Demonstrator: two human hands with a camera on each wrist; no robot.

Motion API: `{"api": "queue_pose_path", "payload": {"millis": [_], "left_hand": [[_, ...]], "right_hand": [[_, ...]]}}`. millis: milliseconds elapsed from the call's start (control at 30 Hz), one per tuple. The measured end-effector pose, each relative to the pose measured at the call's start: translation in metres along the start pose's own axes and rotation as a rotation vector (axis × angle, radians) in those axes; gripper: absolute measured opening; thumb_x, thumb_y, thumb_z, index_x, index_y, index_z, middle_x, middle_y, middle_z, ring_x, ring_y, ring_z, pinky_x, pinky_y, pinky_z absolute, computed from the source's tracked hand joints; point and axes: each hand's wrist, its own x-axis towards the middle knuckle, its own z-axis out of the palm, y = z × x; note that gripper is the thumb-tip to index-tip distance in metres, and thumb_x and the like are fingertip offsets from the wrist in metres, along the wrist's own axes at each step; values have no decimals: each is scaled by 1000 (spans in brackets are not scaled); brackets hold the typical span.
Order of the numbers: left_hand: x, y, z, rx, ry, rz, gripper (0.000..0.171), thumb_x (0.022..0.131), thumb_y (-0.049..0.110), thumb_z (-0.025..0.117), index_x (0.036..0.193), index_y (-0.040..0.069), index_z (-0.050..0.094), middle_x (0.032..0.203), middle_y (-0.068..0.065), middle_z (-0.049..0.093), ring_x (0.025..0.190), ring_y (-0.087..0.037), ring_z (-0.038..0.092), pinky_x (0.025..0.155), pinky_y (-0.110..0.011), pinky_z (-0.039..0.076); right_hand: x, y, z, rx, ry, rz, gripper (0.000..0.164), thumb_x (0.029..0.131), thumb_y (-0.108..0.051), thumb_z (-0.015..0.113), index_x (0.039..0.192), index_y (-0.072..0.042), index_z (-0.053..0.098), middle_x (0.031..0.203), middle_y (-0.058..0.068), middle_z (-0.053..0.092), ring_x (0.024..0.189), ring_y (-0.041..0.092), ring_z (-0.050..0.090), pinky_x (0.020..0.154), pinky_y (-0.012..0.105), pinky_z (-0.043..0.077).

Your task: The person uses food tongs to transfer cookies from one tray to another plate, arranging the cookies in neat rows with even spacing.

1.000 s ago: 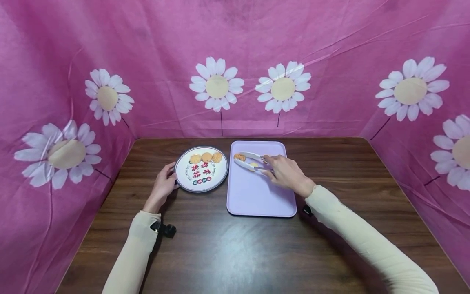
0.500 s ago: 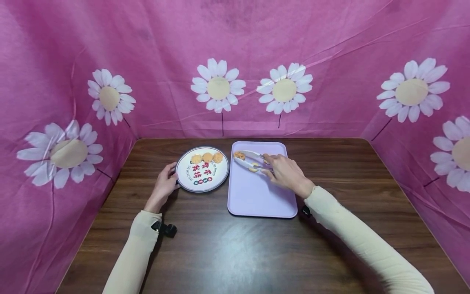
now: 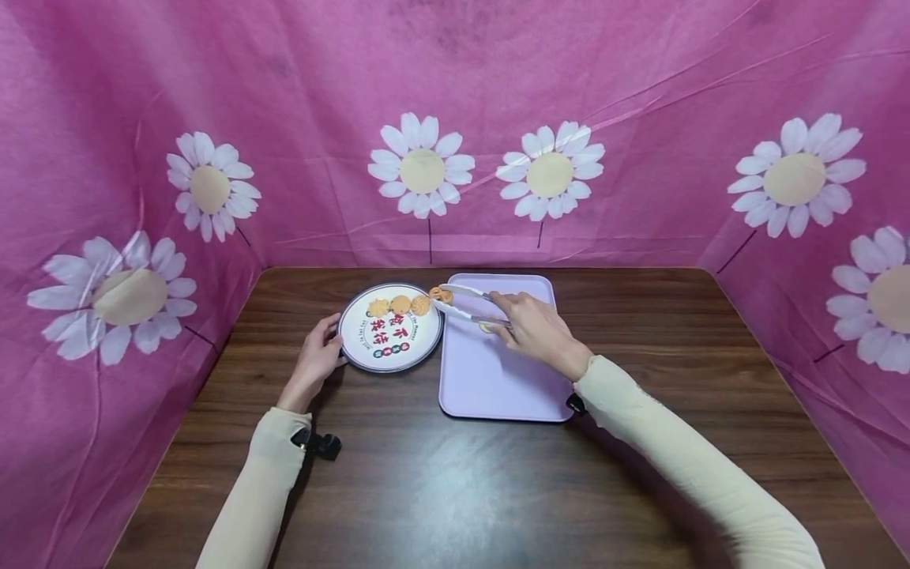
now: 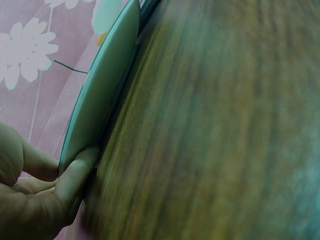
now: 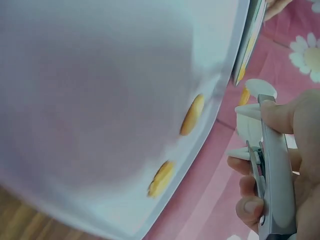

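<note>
My left hand (image 3: pixel 317 360) pinches the left rim of a round white plate (image 3: pixel 362 348) with red lettering; in the left wrist view fingers (image 4: pixel 75 175) lie against its side. Several round cookies (image 3: pixel 400 305) sit in a row near the plate's far edge. My right hand (image 3: pixel 536 332) grips metal tongs (image 5: pixel 277 185) with white tips. Between those tips is a brown, swirled cookie (image 3: pixel 441 295), held over the gap between the plate's right rim and a lilac tray (image 3: pixel 498 379). Two pale cookies (image 5: pixel 192 115) lie on the tray, seen edge-on in the right wrist view.
The plate and tray stand side by side toward the back of a dark wooden table (image 3: pixel 426 490). A pink cloth (image 3: pixel 483 71) with white daisies hangs behind and at both sides. Black wrist devices (image 3: pixel 323 445) are strapped at the sleeves.
The tongs have lifted the swirled cookie off the tray's far left corner and moved left toward the plate's rim. My left hand and the plate have stayed in place.
</note>
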Motion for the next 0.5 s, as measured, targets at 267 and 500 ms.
{"api": "queue_pose_path", "payload": {"millis": [267,500], "left_hand": [[0,-2,-2,7,8,24,55,110,5,33,165,6,25,163,-25,37,133,-33,50,85,-21,57],[-1,-2,-2,2,21,26,55,110,4,34,164,7,28,161,-24,40,130,-32,51,82,-20,55]], "right_hand": [[16,-29,1,12,-46,-22,56,99,-39,71,144,-10,58,106,12,75,93,28,69,71,50,63],[28,-48,7,2,-64,-89,56,98,-38,71,143,-7,59,115,12,76,98,29,71,72,47,64]]}}
